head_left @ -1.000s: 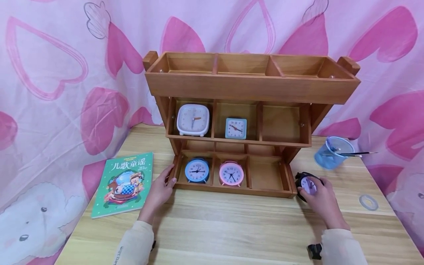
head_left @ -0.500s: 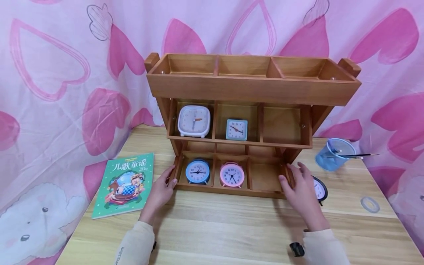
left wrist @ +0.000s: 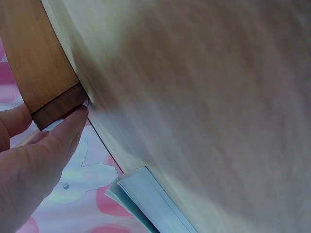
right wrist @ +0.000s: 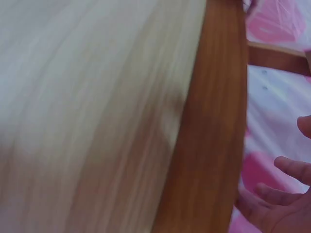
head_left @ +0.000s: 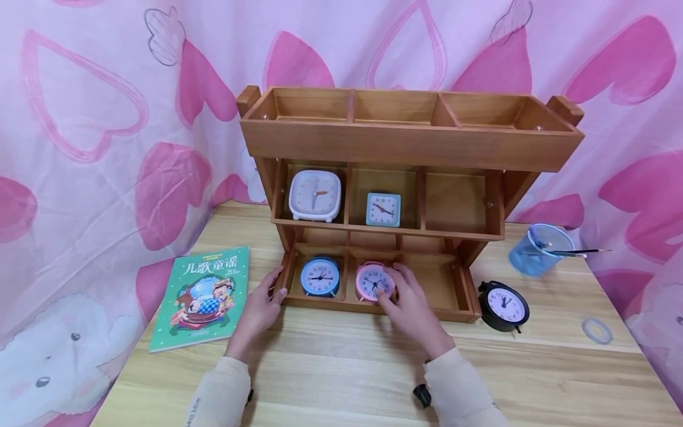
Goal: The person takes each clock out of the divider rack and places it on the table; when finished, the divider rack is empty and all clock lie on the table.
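- On the table's (head_left: 341,379) left side lies a green picture book (head_left: 200,296), flat and apart from the wooden shelf (head_left: 405,139).
- Next comes the left hand (head_left: 259,308): its straight fingers press against the left end of the shelf's bottom tier, steadying it and gripping nothing. The left wrist view shows a fingertip (left wrist: 73,121) touching the corner of the wood.
- Up on the middle tier, a white clock (head_left: 315,195) sits in the left slot and a small teal clock (head_left: 383,209) in the middle slot; the right slot holds nothing.
- Down on the bottom tier, a blue clock (head_left: 320,277) stands in the left slot. The pink clock (head_left: 375,281) stands upright in the middle slot, and the right hand (head_left: 408,302) reaches in with its fingers curled about the clock's right edge; it looks like a light hold.
- Beside the shelf's right foot stands a black clock (head_left: 504,305), on the table and outside the shelf.
- My reading: four clocks are shelved, the black one is not, and two right slots remain unfilled.
- Farther right are a blue cup (head_left: 539,249) and a tape ring (head_left: 594,330).
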`<move>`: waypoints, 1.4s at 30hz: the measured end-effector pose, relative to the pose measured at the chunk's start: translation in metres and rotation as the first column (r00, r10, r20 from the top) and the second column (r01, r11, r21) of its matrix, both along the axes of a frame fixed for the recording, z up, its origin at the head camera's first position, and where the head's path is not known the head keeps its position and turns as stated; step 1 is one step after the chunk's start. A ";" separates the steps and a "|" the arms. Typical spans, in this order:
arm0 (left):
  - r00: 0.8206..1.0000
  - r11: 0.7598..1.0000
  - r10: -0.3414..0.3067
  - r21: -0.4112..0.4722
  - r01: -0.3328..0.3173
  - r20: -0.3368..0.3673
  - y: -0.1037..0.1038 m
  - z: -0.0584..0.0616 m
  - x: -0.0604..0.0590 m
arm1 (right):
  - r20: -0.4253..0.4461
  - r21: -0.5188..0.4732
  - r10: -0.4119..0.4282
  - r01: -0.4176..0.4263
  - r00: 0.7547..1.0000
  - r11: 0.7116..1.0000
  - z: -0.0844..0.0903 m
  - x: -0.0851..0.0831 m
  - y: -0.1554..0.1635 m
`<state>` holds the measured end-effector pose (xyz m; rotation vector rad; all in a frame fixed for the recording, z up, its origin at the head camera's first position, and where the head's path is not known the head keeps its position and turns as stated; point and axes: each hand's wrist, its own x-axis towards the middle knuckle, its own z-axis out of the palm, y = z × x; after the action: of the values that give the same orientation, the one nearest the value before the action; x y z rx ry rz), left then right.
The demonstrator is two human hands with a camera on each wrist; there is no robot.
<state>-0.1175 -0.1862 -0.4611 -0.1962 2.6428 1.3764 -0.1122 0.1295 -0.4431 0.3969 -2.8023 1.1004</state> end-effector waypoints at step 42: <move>0.999 0.999 0.014 -0.032 -0.013 0.040 0.003 -0.003 0.000 | 0.020 0.027 -0.116 0.115 0.993 0.993 -0.011 -0.019 -0.042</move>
<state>-0.1180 -0.1836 -0.4637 -0.2437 2.6365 1.3207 -0.1308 0.0879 -0.4542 0.2233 -2.8198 1.0516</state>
